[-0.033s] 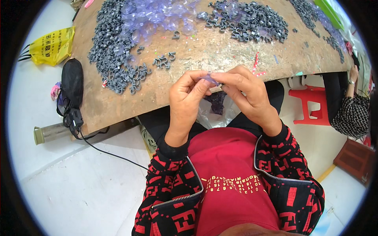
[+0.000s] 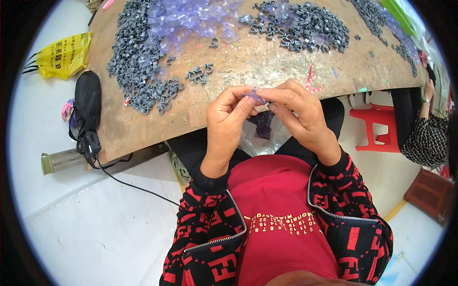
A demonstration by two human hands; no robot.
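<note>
A small see-through purple plastic piece (image 2: 255, 97) is pinched between my two hands, just over the table's near edge. My left hand (image 2: 226, 114) grips its left side between thumb and fingers. Closed on the right side is my right hand (image 2: 300, 112), its fingertips meeting those of the left. A tiny dark bit shows by the right thumb, too small to name. Beyond my hands lie a pile of grey plastic clips (image 2: 138, 71), a heap of purple clear pieces (image 2: 191, 21) and another pile of grey clips (image 2: 310, 28) mixed with purple pieces.
Below my hands, a clear plastic bag (image 2: 261, 143) with dark purple contents rests between my legs. On the wooden table (image 2: 186, 107) lies a red-and-white strip (image 2: 310, 76). A black pouch (image 2: 88, 97) with a cable hangs left. A red stool (image 2: 377, 126) and another person's arm (image 2: 426, 100) are right.
</note>
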